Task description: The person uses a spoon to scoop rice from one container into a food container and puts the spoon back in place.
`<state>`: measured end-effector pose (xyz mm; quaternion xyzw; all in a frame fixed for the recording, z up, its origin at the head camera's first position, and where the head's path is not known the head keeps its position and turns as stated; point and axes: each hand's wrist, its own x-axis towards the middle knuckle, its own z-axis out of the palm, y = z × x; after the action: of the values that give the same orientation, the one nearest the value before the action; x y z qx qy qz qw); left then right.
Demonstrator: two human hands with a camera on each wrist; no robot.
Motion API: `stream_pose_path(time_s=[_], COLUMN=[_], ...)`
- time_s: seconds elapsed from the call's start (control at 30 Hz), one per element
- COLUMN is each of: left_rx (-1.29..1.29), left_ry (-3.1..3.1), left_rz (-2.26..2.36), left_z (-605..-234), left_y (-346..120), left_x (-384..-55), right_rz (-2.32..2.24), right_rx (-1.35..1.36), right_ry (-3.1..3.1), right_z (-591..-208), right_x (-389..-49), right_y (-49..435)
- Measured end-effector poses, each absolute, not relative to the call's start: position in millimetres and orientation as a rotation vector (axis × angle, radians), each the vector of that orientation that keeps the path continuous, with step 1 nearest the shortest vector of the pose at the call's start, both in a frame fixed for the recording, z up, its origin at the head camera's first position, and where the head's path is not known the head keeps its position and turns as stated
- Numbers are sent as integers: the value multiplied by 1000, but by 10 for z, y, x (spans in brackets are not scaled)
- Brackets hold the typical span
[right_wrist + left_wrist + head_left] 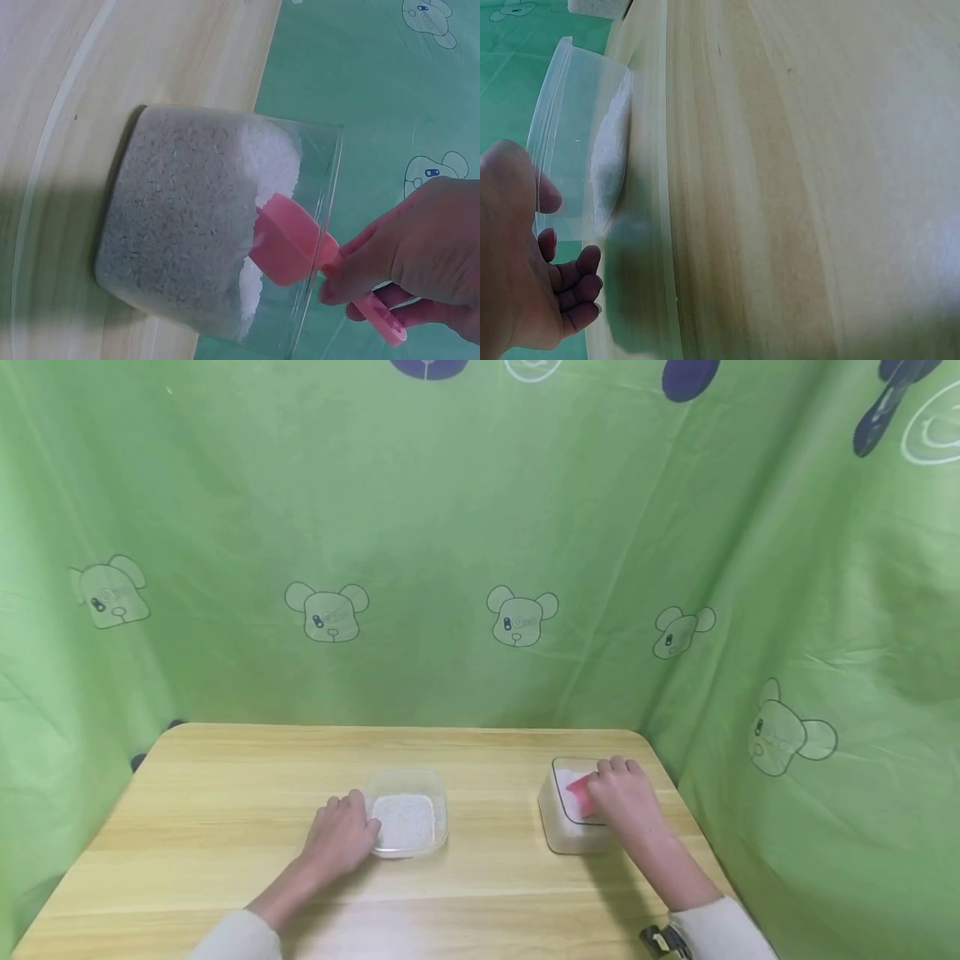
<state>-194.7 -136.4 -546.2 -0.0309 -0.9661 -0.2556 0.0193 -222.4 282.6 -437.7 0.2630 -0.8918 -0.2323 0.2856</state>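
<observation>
Scooping of rice [274, 161] appears underway: scoop [289, 240] pinched by right hand [427, 247], tub [577, 97] gripped by left hand [337, 835]. Level lifting is probably required next.

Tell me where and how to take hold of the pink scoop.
Probably best by its handle, from above and the right: the pink scoop's bowl is partly sunk in the rice, while the handle slants up past the rim of the clear container. The right hand holds it there now.
</observation>
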Motion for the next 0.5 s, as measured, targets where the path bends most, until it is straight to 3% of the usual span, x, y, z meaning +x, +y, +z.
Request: stream_pose_path(time_s=[0.5], left_rx=[-100], left_ry=[-2996], left_rz=[-796], left_z=[-5480], left_y=[-1366], left_x=[-1948], right_rz=[-657], right_rx=[722], right_ry=[-2522], right_z=[-4414], right_x=[-2250], right_y=[2709])
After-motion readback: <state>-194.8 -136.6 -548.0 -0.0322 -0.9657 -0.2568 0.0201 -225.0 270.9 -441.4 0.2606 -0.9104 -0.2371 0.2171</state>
